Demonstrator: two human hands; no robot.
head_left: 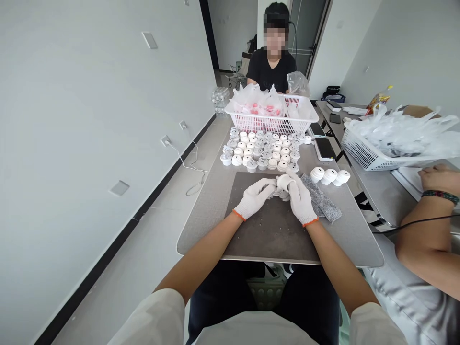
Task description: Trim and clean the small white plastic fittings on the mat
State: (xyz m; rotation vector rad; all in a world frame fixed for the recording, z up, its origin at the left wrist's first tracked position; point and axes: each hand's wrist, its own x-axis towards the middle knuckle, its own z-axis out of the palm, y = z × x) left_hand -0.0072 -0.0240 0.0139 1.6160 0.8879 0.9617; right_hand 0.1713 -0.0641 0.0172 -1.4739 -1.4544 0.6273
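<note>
Both my hands wear white knit gloves and meet over a dark mat (pixel 266 230) on the grey table (pixel 201 211). My left hand (pixel 254 197) and my right hand (pixel 300 200) are both closed around a small round white part (pixel 283 182), held between the fingertips just above the mat. Under the right hand lies a grey cloth (pixel 323 203). Three more white round parts (pixel 329 176) lie in a row to the right. Several rows of the same white parts (pixel 262 151) stand further back.
A white basket (pixel 273 122) with plastic bags and red pieces stands at the table's far end, and a person in black sits behind it. Two phones (pixel 324 147) lie at the right. Another person's arm (pixel 427 230) and a second basket (pixel 362 153) are on the right table.
</note>
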